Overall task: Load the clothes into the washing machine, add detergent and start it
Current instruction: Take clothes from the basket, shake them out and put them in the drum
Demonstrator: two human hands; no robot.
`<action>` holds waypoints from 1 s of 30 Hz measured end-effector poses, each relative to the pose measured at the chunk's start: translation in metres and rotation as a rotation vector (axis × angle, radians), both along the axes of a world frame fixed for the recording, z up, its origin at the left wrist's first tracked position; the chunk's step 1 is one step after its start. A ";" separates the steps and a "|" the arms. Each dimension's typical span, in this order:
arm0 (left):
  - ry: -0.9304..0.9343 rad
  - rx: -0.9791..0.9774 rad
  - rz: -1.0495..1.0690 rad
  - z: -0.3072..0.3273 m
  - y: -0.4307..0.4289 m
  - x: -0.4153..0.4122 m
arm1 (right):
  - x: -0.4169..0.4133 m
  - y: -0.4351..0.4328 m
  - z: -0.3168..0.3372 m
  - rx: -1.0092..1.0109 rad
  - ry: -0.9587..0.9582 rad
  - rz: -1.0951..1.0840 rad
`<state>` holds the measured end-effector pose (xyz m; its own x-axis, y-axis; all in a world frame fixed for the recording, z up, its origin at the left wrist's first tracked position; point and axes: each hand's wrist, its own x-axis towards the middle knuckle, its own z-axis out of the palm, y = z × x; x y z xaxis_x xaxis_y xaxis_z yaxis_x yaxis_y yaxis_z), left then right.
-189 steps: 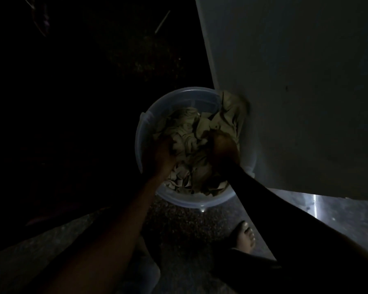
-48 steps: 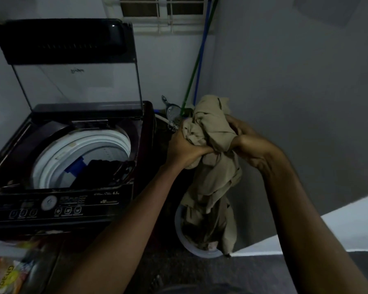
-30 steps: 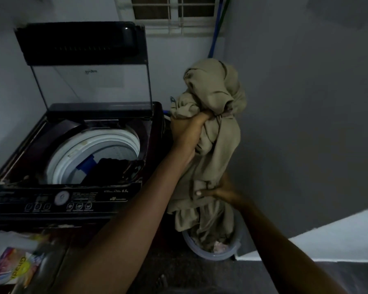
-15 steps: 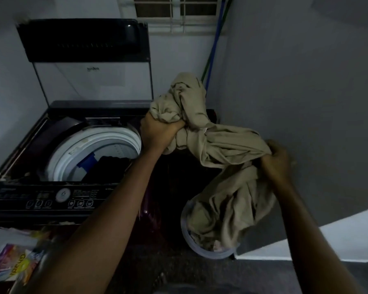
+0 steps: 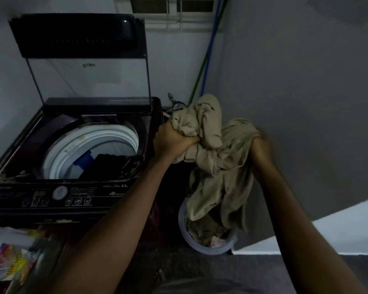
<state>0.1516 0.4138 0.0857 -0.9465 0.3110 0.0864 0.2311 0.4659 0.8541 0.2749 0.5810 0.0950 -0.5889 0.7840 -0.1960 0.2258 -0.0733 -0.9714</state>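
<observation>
A bunched beige garment point(image 5: 217, 162) hangs in the air above a translucent bucket point(image 5: 208, 248) on the floor. My left hand point(image 5: 174, 143) grips its upper left fold, and my right hand point(image 5: 260, 149) holds its right side. To the left stands a dark top-loading washing machine point(image 5: 68, 194) with its lid point(image 5: 81, 52) raised. Its white drum point(image 5: 89, 153) holds dark clothes point(image 5: 111, 164). A colourful detergent packet point(image 5: 11, 264) lies at the bottom left.
A grey wall point(image 5: 295, 102) runs close on the right. Blue and green hoses point(image 5: 206, 60) run down the corner behind the bucket to a tap fitting point(image 5: 174, 103). More cloth lies in the bucket. A barred window point(image 5: 174, 7) sits at the top.
Since the earliest frame the garment has been lifted out of the bucket. In the last half second both hands drew closer together and shifted right, bunching the cloth above the bucket.
</observation>
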 end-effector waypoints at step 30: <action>-0.187 0.428 0.174 0.023 0.014 -0.014 | 0.046 -0.007 -0.066 0.284 -0.136 0.578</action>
